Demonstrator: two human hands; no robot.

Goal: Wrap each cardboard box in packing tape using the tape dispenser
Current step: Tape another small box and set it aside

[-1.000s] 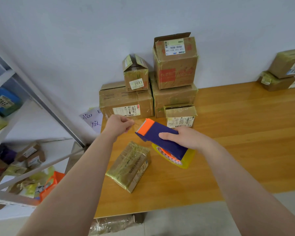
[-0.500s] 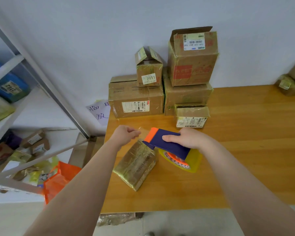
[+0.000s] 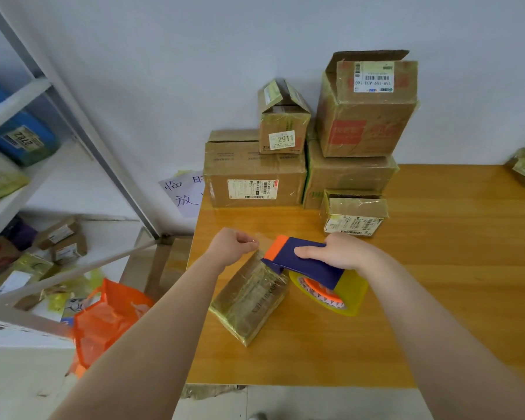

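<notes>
Taped cardboard boxes [image 3: 255, 180] are stacked against the wall at 12 o'clock from the hands. A small flat box [image 3: 353, 213] sits just beyond the right hand [image 3: 340, 253]. Nothing lies between the hands and the box being wrapped [image 3: 249, 301].

That box lies on the counter [image 3: 437, 283] near its left edge, below the left hand [image 3: 232, 248]. Its long axis runs from 1 o'clock to 7 o'clock.

The right fingers grasp the tape dispenser [image 3: 303, 262], whose orange end points to 10 o'clock and whose yellow roll [image 3: 325, 291] is at 4 o'clock. The left fingers pinch the end of a clear tape strip [image 3: 264, 241] pulled out towards 9 o'clock.

The counter is glossy orange wood and the wall is pale. At 9 o'clock stands a metal shelf rack [image 3: 19, 165] with parcels, with an orange bag [image 3: 109, 316] on the floor beside it.
</notes>
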